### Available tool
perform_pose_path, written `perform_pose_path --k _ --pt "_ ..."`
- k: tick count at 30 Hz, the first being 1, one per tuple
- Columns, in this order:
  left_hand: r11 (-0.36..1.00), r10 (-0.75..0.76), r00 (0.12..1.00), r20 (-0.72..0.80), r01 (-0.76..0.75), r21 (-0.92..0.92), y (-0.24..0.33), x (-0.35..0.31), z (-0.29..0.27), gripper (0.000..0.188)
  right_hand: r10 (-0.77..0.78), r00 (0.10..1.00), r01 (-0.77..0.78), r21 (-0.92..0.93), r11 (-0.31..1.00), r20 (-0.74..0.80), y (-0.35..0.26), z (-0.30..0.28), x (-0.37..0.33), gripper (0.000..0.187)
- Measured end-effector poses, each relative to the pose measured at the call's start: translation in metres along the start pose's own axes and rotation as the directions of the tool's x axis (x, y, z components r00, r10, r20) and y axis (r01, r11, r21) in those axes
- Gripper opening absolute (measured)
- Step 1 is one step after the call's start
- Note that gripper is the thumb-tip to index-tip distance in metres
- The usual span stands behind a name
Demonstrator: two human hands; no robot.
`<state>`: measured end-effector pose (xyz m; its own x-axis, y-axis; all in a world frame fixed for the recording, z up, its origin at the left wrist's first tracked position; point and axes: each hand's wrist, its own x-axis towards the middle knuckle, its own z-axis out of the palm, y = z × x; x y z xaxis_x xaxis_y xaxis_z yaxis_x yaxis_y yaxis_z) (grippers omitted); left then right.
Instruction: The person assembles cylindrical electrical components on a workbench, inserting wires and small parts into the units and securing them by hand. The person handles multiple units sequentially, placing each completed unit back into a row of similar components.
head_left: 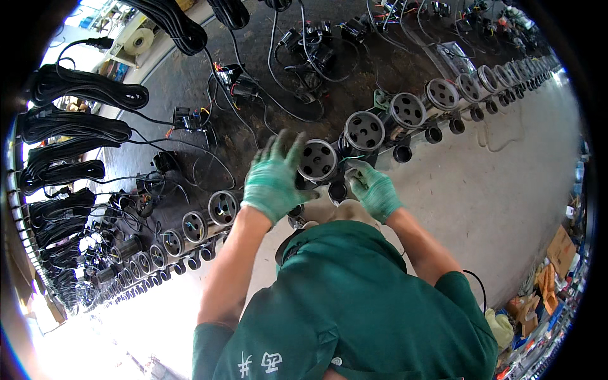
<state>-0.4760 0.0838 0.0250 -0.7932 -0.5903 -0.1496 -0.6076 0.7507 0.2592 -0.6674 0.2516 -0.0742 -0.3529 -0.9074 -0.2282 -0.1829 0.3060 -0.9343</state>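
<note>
Left hand [272,180], gloved, fingers spread open, rests against the left side of a grey pump cylinder [318,161] in the middle of the row; right hand [373,189] is closed around the black outlet [337,190] just below that cylinder. Judged step: seating or checking this unit, which calls for a steady hold. Beyond the cylinder lie cable bundles [76,130].

Your left hand [273,180] and right hand [373,189] wear speckled green knit gloves — your shirt [354,310] is a darker green with white marks at seven o'clock. The pump housing [317,160] between them is dull grey metal. At nine o'clock, the cable coils [76,130] are black — the floor [506,183] pale grey.
</note>
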Motion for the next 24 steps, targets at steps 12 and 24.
perform_pose_path --k 12,24 --pt "0.5 -0.275 0.945 -0.176 -0.016 -0.866 -0.016 0.008 0.034 0.104 -0.063 0.993 0.064 -0.012 0.998 0.097 0.019 -0.006 0.013 0.047" --pt "-0.006 -0.37 0.925 -0.083 -0.091 -0.996 -0.008 -0.028 0.014 0.114 -0.259 0.957 0.29 -0.345 0.893 0.134 -0.028 0.013 0.028 0.033"
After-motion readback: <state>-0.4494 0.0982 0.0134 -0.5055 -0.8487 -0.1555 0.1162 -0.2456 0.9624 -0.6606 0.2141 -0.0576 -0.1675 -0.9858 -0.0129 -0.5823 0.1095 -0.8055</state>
